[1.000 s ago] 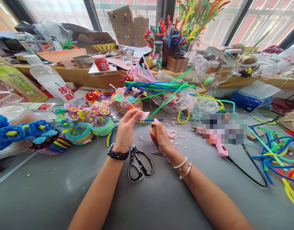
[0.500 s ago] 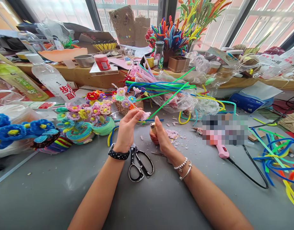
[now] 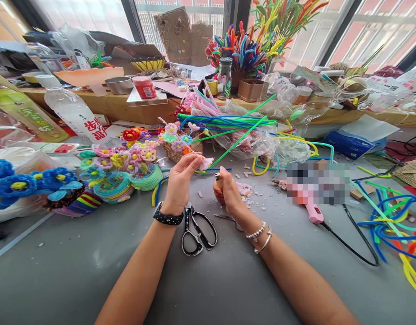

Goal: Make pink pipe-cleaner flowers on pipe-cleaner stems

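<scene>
My left hand (image 3: 181,180) pinches a small pale pink fuzzy piece (image 3: 206,163), its thin pale stem running up and back past the fingers. Just to the right, my right hand (image 3: 227,192) is wrapped round a lighter (image 3: 218,179), thumb on its metal top; I cannot make out a flame. A short gap separates the lighter from the pink piece. Black-handled scissors (image 3: 200,232) lie on the grey table below my left hand. A second metal tool (image 3: 227,216) lies partly hidden by my right wrist. Pink fuzz trimmings (image 3: 245,189) are scattered behind my right hand.
Fuzzy-wire flowers in coiled pots (image 3: 147,178) and blue flowers (image 3: 21,185) stand at left. A pink glue gun (image 3: 314,212) with a black cord lies at right, near loose coloured pipe cleaners (image 3: 390,225). Bottles (image 3: 75,110) and plastic-bagged stems (image 3: 241,140) line the back.
My right thumb has come down onto the lighter's top, and that hand has shifted very slightly. My left hand and the pink piece stay in place.
</scene>
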The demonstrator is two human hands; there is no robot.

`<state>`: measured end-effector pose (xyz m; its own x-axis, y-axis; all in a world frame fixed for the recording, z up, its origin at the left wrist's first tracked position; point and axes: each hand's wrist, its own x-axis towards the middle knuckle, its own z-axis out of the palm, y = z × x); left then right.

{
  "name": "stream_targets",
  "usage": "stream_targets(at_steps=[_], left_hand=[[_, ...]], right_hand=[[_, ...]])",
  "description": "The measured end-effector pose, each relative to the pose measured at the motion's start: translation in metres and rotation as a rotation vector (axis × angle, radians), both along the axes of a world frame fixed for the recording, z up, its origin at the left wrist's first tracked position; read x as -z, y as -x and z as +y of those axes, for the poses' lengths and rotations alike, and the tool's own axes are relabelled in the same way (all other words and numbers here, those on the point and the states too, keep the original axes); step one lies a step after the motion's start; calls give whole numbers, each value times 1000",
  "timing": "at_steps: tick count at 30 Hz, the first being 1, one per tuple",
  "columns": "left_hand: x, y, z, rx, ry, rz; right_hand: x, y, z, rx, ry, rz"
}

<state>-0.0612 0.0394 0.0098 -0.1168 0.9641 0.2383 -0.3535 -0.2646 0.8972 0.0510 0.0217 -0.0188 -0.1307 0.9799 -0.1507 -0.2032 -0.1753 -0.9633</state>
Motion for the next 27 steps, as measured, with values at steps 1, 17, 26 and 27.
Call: stream_targets(at_steps=[1, 17, 26, 27], left_hand=[[0, 0, 0, 2, -4, 1], [0, 4, 2, -18, -28, 11], [-5, 2, 0, 14, 52, -68], [-6, 1, -1, 24, 64, -77]], right_hand=[[0, 0, 0, 5, -4, -6], [1, 0, 0, 31, -9, -58], [2, 0, -1, 24, -25, -114], [1, 0, -1, 23, -29, -118]])
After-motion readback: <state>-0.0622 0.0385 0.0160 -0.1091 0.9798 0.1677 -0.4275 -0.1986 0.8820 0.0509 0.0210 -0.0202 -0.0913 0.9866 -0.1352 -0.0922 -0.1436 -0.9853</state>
